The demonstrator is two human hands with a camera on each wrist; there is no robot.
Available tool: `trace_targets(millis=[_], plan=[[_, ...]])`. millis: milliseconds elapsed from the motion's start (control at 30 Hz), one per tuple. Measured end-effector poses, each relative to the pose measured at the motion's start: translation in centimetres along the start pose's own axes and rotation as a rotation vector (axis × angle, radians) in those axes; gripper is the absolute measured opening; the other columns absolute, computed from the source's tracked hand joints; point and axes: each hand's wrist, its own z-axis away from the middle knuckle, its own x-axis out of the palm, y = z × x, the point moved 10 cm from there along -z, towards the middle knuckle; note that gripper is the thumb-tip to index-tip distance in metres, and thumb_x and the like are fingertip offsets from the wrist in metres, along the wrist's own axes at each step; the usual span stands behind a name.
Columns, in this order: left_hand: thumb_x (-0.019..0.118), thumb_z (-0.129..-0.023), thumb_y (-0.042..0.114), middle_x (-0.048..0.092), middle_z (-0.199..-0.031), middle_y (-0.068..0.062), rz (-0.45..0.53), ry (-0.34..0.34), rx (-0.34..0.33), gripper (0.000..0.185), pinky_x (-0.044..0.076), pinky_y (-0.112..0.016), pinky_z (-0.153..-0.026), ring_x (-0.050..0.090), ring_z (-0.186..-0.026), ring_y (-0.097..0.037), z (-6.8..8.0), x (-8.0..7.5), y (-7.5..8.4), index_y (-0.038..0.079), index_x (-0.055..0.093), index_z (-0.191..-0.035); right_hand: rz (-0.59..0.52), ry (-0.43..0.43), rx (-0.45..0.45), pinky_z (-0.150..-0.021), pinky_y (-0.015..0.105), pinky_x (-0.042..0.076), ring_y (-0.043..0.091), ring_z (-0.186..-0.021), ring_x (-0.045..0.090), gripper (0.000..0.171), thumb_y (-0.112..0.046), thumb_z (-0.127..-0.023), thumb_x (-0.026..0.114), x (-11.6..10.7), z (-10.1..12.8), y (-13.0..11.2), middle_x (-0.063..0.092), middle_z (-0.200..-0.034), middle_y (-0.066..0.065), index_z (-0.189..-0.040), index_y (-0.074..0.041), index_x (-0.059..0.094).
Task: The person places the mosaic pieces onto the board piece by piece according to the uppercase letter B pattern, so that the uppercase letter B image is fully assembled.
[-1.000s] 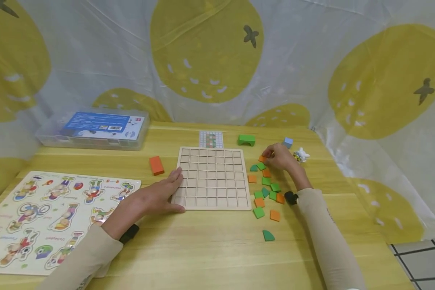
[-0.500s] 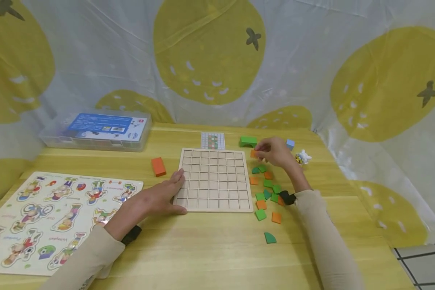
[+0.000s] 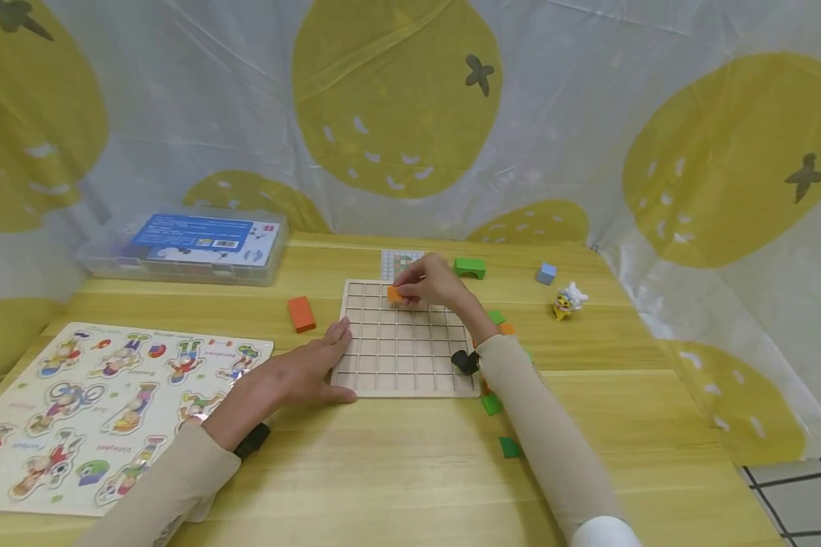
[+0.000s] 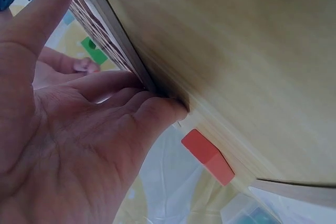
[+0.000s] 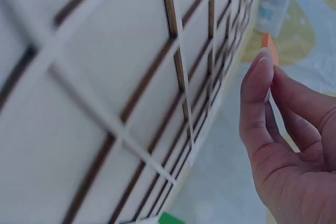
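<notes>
A wooden grid board (image 3: 397,361) lies on the table in the head view, its cells bare where they show. My left hand (image 3: 304,371) rests along its left edge, fingers fairly straight; the left wrist view has the fingers (image 4: 157,109) right at the board's side. Over the far row of cells, my right hand (image 3: 432,281) pinches an orange square tile (image 3: 394,294) between thumb and fingertips. The right wrist view shows that tile's edge (image 5: 269,45) above the grid. Green tiles (image 3: 492,404) and orange ones lie right of the board, partly hidden by my right forearm.
Behind the board is a printed pattern card (image 3: 391,263), partly covered by my right hand. A green arch block (image 3: 470,267), blue cube (image 3: 546,273) and small figurine (image 3: 569,301) stand at right. Left are a red block (image 3: 301,314), picture puzzle (image 3: 109,395) and plastic case (image 3: 185,243).
My right hand has carried the orange tile from the loose tiles on the right, leftward over the board's far row. My left hand has stayed at the board's edge.
</notes>
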Motion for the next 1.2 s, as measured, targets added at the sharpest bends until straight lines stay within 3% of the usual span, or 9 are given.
trace_targets(millis=[167, 733, 833, 1000, 1067, 1200], plan=[[0.081, -0.098, 0.039, 0.004, -0.177, -0.03, 0.0, -0.001, -0.004, 0.107, 0.022, -0.059, -0.13, 0.014, -0.164, -0.046, -0.1, 0.0, 0.1, -0.015, 0.018, -0.165, 0.003, -0.009, 0.066, -0.068, 0.034, 0.066, 0.019, -0.063, 0.073, 0.006, 0.006, -0.098, 0.075, 1.4, -1.2, 0.9, 0.077, -0.083, 0.018, -0.1, 0.01, 0.079], [0.082, -0.097, 0.041, 0.005, -0.178, -0.029, -0.005, -0.012, -0.023, 0.108, 0.022, -0.059, -0.13, 0.014, -0.164, -0.046, -0.1, 0.1, 0.0, -0.013, 0.019, -0.166, 0.089, 0.029, 0.086, -0.065, 0.032, 0.065, 0.019, -0.062, 0.073, 0.008, 0.004, -0.094, 0.081, 1.6, -0.6, 0.1, 0.079, -0.086, 0.019, -0.1, 0.008, 0.081], [0.082, -0.097, 0.041, 0.005, -0.178, -0.029, -0.008, -0.01, -0.016, 0.108, 0.022, -0.059, -0.13, 0.015, -0.164, -0.046, -0.2, 0.1, 0.1, -0.014, 0.019, -0.166, 0.103, 0.021, 0.042, -0.07, 0.036, 0.066, 0.026, -0.07, 0.077, 0.013, -0.001, -0.096, 0.081, 0.3, 0.2, -0.2, 0.08, -0.089, 0.018, -0.107, 0.005, 0.082], [0.082, -0.098, 0.038, 0.004, -0.177, -0.031, -0.013, 0.001, 0.003, 0.106, 0.023, -0.06, -0.129, 0.016, -0.163, -0.048, -0.1, -0.1, 0.3, -0.016, 0.019, -0.164, 0.15, -0.032, -0.13, -0.08, 0.055, 0.064, 0.043, -0.087, 0.075, 0.025, -0.009, -0.103, 0.075, -3.7, 3.4, -0.8, 0.079, -0.105, 0.02, -0.122, 0.006, 0.078], [0.082, -0.098, 0.037, 0.005, -0.177, -0.031, -0.012, 0.006, 0.006, 0.106, 0.024, -0.06, -0.129, 0.017, -0.163, -0.048, -0.1, -0.2, 0.3, -0.016, 0.02, -0.164, 0.197, -0.036, -0.189, -0.081, 0.059, 0.062, 0.043, -0.09, 0.074, 0.025, -0.008, -0.104, 0.074, -5.7, 5.2, -0.7, 0.079, -0.109, 0.019, -0.124, 0.006, 0.077], [0.083, -0.097, 0.036, 0.005, -0.177, -0.031, 0.001, 0.004, 0.002, 0.106, 0.024, -0.06, -0.129, 0.018, -0.162, -0.049, 0.0, 0.1, 0.1, -0.016, 0.02, -0.164, 0.301, -0.024, -0.236, -0.084, 0.051, 0.064, 0.034, -0.092, 0.075, 0.024, -0.005, -0.099, 0.078, -8.7, 8.5, 1.0, 0.079, -0.105, 0.015, -0.121, 0.006, 0.078]])
